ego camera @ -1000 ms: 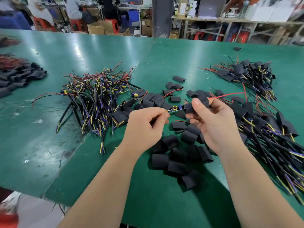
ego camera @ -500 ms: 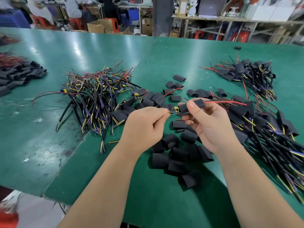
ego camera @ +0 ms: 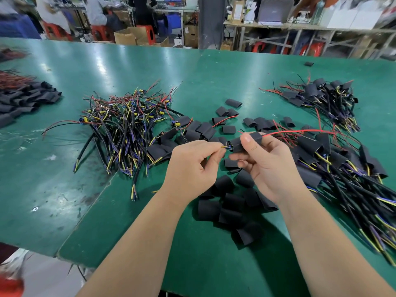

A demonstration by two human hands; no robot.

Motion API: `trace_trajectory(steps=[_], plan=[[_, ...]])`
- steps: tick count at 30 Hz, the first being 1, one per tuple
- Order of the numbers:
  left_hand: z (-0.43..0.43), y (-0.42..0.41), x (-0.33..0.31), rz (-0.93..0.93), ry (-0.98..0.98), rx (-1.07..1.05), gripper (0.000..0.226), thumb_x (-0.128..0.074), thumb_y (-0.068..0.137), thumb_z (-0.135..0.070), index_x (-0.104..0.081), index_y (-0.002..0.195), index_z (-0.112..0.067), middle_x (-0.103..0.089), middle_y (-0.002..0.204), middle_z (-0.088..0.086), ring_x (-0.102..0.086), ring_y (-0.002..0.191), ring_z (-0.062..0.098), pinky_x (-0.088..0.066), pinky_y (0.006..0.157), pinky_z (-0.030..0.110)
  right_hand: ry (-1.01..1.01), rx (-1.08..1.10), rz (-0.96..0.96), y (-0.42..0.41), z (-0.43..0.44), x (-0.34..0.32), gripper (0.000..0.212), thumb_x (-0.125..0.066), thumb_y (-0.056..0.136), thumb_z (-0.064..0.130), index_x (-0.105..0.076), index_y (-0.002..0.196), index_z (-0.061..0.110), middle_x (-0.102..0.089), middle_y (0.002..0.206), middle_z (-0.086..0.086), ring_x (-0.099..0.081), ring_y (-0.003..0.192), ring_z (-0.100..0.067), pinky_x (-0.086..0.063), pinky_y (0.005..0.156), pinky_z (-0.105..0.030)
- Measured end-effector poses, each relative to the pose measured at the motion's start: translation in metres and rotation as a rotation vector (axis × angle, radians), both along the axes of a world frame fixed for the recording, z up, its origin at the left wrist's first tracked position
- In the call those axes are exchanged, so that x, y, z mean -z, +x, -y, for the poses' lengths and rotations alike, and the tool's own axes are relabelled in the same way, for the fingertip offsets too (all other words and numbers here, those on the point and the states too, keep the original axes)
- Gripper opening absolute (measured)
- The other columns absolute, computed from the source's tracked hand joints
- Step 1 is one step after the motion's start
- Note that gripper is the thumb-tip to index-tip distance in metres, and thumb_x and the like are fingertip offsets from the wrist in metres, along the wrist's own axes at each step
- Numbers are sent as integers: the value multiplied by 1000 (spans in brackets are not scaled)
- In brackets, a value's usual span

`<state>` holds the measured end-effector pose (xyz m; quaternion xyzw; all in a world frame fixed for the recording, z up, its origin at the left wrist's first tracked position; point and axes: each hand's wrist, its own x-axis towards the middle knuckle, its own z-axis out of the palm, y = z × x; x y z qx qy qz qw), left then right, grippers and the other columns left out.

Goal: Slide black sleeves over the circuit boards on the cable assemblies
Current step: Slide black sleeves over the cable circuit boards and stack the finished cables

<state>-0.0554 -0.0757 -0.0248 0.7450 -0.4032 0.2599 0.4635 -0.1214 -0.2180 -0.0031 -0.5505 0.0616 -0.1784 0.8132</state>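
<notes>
right hand (ego camera: 271, 166) pinching flattened black sleeve (ego camera: 246, 142), red wire (ego camera: 300, 131)

We are on a factory assembly floor. A long, scuffed green worktable (ego camera: 192, 71) fills the frame. It is heaped with bare cable assemblies (ego camera: 124, 125) at centre left, loose black sleeves (ego camera: 231, 209) at lower centre and sleeved assemblies (ego camera: 321, 97) at upper right. Another stack of sleeved parts (ego camera: 27, 99) lies at the left edge. Along the top we see seated workers (ego camera: 96, 11) on red stools (ego camera: 100, 32), open cardboard boxes (ego camera: 126, 36), blue crates (ego camera: 171, 20), a grey pillar (ego camera: 212, 22) and a metal-framed bench (ego camera: 300, 28) carrying a laptop (ego camera: 275, 9) and white boxes (ego camera: 353, 16).
</notes>
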Motion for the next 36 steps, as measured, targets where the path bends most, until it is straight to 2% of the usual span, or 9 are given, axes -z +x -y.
trace_trajectory(steps=[7, 9, 13, 17, 21, 25, 29, 33, 36], plan=[[1, 2, 2, -142, -45, 67, 34, -53, 94, -21, -66, 73, 2, -57, 59, 16, -53, 59, 30, -42, 57, 42, 80, -37, 70, 1, -1, 3, 23, -66, 72, 19, -57, 90, 8, -74, 78, -4, -70, 63, -16, -51, 54, -18], [1, 2, 1, -230, -43, 85, 31, -55, 92, -22, -67, 71, -3, -63, 61, 8, -56, 60, 27, -45, 57, 41, 77, -59, 75, 0, 0, 3, 23, -65, 73, 17, -57, 93, 9, -74, 81, -5, -71, 64, -17, -52, 55, -19], [0, -1, -8, -664, -170, 280, 20, -60, 84, -25, -70, 67, -21, -66, 60, -3, -43, 41, 14, -33, 40, 23, 103, -124, 74, 0, 2, 4, 22, -60, 77, 17, -56, 98, 12, -75, 92, -6, -71, 65, -15, -52, 54, -19], [0, 0, -14, -991, -296, 459, 24, -62, 81, -22, -69, 58, -21, -62, 56, 2, -27, 37, 7, -17, 40, 17, 116, -156, 74, -1, 2, 4, 23, -59, 78, 17, -55, 100, 13, -75, 94, -4, -70, 65, -12, -53, 56, -19], [-1, 2, -9, -930, -216, 384, 30, -64, 89, -12, -66, 60, -20, -64, 59, 4, -33, 36, 5, -26, 38, 13, -87, -28, 80, 0, -1, 6, 30, -69, 69, 17, -60, 97, 15, -75, 94, -7, -66, 66, -17, -50, 58, -21], [-3, 6, -3, -882, -130, 316, 25, -67, 88, -13, -70, 64, -21, -70, 64, 4, -47, 40, 9, -35, 38, 17, -244, 21, 55, 1, -9, 10, 34, -73, 71, 18, -64, 102, 25, -73, 94, -15, -64, 84, -24, -54, 74, -33], [2, 3, 3, -860, 53, 265, 17, -67, 86, -13, -72, 70, -16, -71, 65, 1, -56, 42, 11, -43, 41, 21, -370, 78, -47, 5, -15, 13, 39, -71, 82, 6, -63, 110, 33, -63, 79, -6, -52, 74, -20, -48, 72, -33], [4, 5, 2, -859, -43, 177, 23, -70, 86, -21, -67, 63, -19, -69, 59, -1, -56, 41, 11, -45, 42, 21, -120, 11, -150, 4, -10, 9, 46, -60, 90, 8, -53, 133, 21, -62, 89, -6, -56, 79, -16, -50, 74, -29], [0, 9, 5, -702, 99, -34, 38, -72, 77, -51, -63, 58, -19, -66, 54, -5, -53, 42, 4, -44, 48, 19, 95, -58, -152, 1, -13, 3, 42, -53, 92, 4, -51, 133, 15, -67, 89, -2, -64, 75, -13, -55, 68, -26]])
